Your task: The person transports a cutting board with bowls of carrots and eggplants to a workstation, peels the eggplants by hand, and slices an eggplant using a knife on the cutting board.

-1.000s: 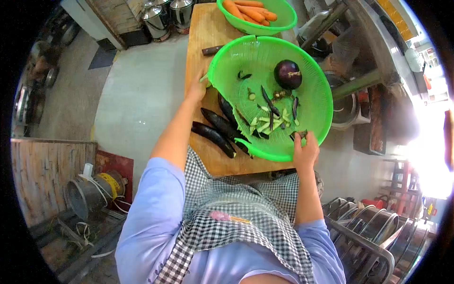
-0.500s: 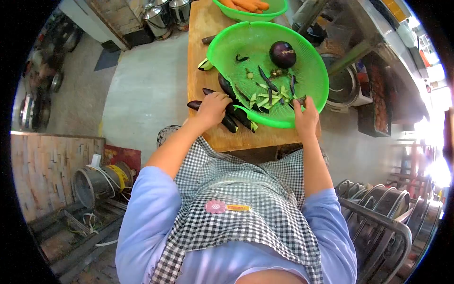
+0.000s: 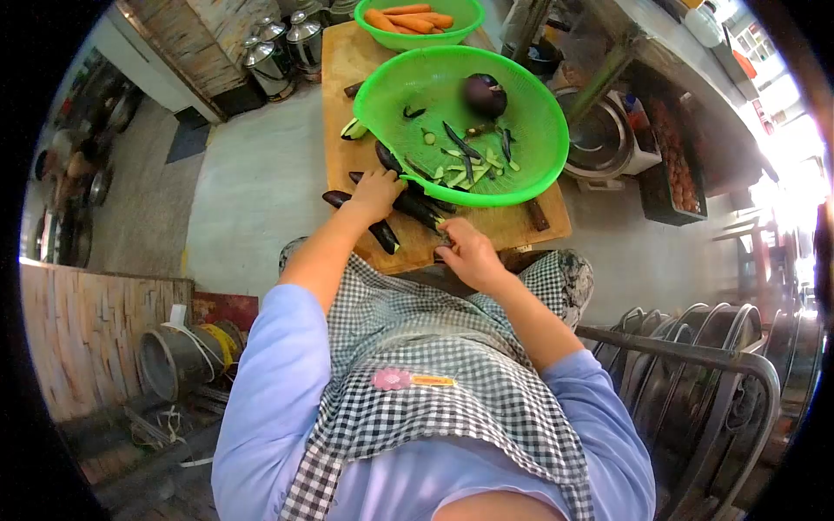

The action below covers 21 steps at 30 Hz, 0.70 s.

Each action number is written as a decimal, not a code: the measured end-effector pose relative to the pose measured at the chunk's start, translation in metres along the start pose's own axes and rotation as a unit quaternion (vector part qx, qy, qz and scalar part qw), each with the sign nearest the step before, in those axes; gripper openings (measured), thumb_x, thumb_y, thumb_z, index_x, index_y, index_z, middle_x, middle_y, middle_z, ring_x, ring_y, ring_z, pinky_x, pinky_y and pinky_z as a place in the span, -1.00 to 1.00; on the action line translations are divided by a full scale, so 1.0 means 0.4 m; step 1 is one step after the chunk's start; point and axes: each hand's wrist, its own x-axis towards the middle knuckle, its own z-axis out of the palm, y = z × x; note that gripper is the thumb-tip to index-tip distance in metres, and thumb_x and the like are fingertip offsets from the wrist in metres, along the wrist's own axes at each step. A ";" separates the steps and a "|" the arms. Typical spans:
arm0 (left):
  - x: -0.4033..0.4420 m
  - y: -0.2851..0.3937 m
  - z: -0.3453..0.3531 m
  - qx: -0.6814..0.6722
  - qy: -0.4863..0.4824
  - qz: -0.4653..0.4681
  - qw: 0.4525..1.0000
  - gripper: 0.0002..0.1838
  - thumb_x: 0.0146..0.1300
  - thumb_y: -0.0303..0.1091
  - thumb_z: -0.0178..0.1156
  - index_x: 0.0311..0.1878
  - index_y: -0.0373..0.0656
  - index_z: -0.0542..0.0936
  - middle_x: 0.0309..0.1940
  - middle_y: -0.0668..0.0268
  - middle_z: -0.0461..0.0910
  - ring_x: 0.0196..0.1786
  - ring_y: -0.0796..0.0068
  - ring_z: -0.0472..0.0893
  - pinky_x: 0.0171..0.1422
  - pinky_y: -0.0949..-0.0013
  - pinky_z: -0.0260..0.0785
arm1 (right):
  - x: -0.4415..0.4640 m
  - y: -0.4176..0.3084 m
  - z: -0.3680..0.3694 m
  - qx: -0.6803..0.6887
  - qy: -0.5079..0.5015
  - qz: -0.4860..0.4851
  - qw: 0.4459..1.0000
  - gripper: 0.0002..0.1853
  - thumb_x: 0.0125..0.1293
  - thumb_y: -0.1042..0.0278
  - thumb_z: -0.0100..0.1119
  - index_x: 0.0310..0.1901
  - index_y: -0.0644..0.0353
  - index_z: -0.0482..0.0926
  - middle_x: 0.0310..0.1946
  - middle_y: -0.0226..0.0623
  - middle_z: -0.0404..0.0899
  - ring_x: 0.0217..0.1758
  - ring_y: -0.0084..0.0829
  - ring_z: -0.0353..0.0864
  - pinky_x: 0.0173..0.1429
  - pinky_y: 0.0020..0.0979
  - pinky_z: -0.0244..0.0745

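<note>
Several long dark eggplant pieces with pale cut ends lie on the wooden board (image 3: 417, 247), beside a green plastic basket (image 3: 460, 193). My left hand (image 3: 378, 193) is closed over an eggplant (image 3: 415, 208), its fingertips close to the basket rim. At that eggplant's pale near end, my right hand (image 3: 472, 253) has its thumb and fingers pinched together. In the basket are a round dark eggplant (image 3: 485, 95), dark and pale peel strips (image 3: 460, 141) and small stem bits. Another eggplant piece (image 3: 384, 236) lies below my left hand.
A second green basket (image 3: 417, 33) with carrots (image 3: 421, 19) sits at the board's far end. A brown handle-like piece (image 3: 538, 215) sticks out under the basket. A metal rack (image 3: 695, 360) stands at right, a metal cylinder (image 3: 178, 358) at left.
My right hand has left the basket, where it held a small stem-like bit, and moved left to the eggplant's end. The left hand stays on the eggplants. The view has shifted slightly.
</note>
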 end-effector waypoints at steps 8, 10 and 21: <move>-0.002 -0.035 -0.015 -0.045 0.008 0.059 0.997 -0.54 -0.11 -0.40 0.34 -0.04 -0.13 0.52 -0.08 0.25 0.45 0.06 0.19 0.40 0.15 0.17 0.25 | 0.024 0.128 0.085 -0.038 -0.033 0.050 0.997 -0.71 0.06 0.43 0.20 -0.20 0.35 0.42 -0.09 0.04 0.44 -0.16 0.04 0.48 -0.11 -0.12 0.42; 0.010 -0.064 -0.016 -0.094 -0.001 0.080 0.992 -0.54 -0.10 -0.41 0.33 -0.04 -0.12 0.52 -0.09 0.25 0.44 0.04 0.20 0.41 0.14 0.19 0.26 | 0.033 0.143 0.074 -0.078 -0.083 0.127 0.985 -0.71 0.06 0.43 0.18 -0.19 0.35 0.42 -0.12 0.08 0.45 -0.15 0.07 0.47 -0.08 -0.08 0.39; -0.173 -0.182 -0.275 -0.086 0.027 0.120 0.989 -0.60 -0.02 -0.47 0.27 -0.04 -0.13 0.47 -0.12 0.21 0.40 0.01 0.15 0.40 0.11 0.22 0.25 | 0.087 -0.115 -0.229 -0.153 -0.023 -0.049 0.987 -0.79 0.00 0.43 0.22 -0.34 0.29 0.43 -0.23 -0.01 0.50 -0.14 0.02 0.45 -0.07 -0.12 0.38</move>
